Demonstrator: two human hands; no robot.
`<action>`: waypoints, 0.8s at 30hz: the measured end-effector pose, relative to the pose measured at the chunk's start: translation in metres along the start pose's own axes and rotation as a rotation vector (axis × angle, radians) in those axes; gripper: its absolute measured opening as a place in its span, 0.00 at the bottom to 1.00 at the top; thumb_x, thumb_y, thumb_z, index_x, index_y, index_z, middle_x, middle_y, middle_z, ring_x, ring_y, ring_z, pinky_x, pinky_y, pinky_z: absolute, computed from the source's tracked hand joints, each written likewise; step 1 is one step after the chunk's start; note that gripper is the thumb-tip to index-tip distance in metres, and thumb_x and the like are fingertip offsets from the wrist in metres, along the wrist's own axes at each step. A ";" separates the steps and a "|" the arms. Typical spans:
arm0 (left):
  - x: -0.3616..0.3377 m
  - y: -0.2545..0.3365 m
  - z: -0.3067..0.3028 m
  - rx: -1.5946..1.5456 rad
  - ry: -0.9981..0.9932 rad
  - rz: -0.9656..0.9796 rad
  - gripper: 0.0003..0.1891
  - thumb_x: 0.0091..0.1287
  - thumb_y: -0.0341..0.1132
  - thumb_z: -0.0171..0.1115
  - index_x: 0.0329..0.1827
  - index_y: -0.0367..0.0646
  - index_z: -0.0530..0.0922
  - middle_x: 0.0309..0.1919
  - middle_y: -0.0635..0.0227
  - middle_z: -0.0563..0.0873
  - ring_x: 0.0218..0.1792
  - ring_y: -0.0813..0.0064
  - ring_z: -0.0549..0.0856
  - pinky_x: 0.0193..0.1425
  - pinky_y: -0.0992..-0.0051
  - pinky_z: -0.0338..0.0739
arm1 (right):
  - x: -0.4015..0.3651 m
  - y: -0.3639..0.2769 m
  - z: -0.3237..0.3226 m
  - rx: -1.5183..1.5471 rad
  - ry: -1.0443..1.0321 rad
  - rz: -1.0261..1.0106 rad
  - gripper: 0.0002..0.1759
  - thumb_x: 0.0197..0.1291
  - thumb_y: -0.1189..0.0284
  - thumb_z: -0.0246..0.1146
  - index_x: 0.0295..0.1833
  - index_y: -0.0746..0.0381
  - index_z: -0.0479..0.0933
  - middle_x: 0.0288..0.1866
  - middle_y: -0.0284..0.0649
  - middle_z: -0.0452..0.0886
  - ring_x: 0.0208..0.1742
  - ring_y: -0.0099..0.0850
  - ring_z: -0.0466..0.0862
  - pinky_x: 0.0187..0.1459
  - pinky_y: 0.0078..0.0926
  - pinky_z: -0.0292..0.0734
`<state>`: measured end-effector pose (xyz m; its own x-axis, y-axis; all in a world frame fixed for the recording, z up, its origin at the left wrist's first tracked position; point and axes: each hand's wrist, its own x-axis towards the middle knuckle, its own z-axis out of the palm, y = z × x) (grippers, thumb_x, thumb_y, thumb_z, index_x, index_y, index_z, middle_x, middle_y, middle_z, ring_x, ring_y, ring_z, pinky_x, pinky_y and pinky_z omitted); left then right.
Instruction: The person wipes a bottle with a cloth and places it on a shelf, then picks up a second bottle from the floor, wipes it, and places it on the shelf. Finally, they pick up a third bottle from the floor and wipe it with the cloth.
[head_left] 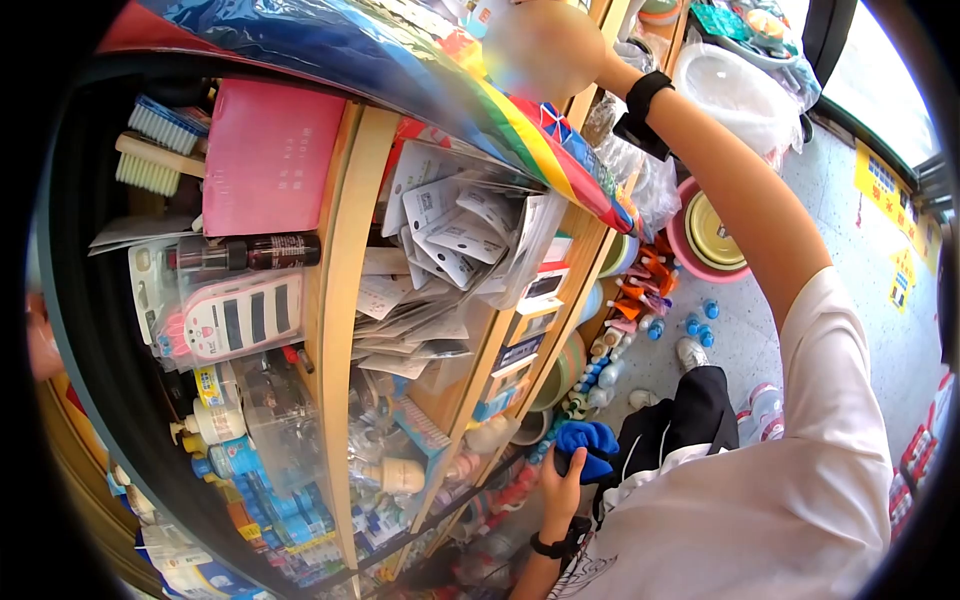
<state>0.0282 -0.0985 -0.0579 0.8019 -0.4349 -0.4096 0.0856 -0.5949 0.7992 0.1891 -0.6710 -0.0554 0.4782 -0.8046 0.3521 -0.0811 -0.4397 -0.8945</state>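
My right hand (545,50) reaches to the top of the view and is blurred, so its fingers cannot be made out. It is at a long, colorful plastic-wrapped item (500,120) with rainbow stripes, lying across the top of the shelves. A dark band is around the right wrist. Lower down, my left hand (563,492) is closed on a bunched blue cloth (588,448), in front of my dark trousers. Something small and dark shows beside its thumb.
Wooden shelves (340,250) hold brushes (160,160), a pink box (270,155), packaged cards (460,230) and bottles (215,420). On the floor stand basins (712,235) and small blue bottles (700,325). A large plastic-wrapped tub (725,90) is at the upper right.
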 end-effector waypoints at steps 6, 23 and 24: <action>0.006 0.001 0.005 -0.023 0.020 0.013 0.20 0.71 0.43 0.69 0.53 0.33 0.79 0.44 0.67 0.84 0.46 0.77 0.80 0.54 0.76 0.74 | 0.001 -0.015 0.006 0.721 -0.099 0.237 0.28 0.76 0.50 0.54 0.64 0.63 0.76 0.55 0.38 0.83 0.51 0.34 0.84 0.53 0.36 0.82; 0.012 -0.025 0.007 -0.112 0.015 0.049 0.20 0.73 0.41 0.66 0.58 0.34 0.78 0.50 0.68 0.83 0.51 0.76 0.79 0.60 0.75 0.72 | -0.371 -0.061 -0.138 1.011 0.343 0.939 0.24 0.75 0.53 0.57 0.62 0.61 0.74 0.51 0.37 0.83 0.51 0.31 0.84 0.53 0.33 0.81; 0.011 -0.031 0.005 -0.100 0.022 0.066 0.20 0.73 0.41 0.66 0.58 0.35 0.78 0.50 0.69 0.82 0.51 0.76 0.78 0.60 0.76 0.72 | -0.401 -0.066 -0.134 1.074 0.392 1.100 0.24 0.74 0.52 0.58 0.61 0.60 0.74 0.51 0.38 0.83 0.51 0.32 0.84 0.53 0.34 0.81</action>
<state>0.0316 -0.0880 -0.0893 0.8204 -0.4552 -0.3460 0.0900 -0.4947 0.8644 -0.1146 -0.3726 -0.1010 0.3458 -0.6499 -0.6768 0.4903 0.7401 -0.4602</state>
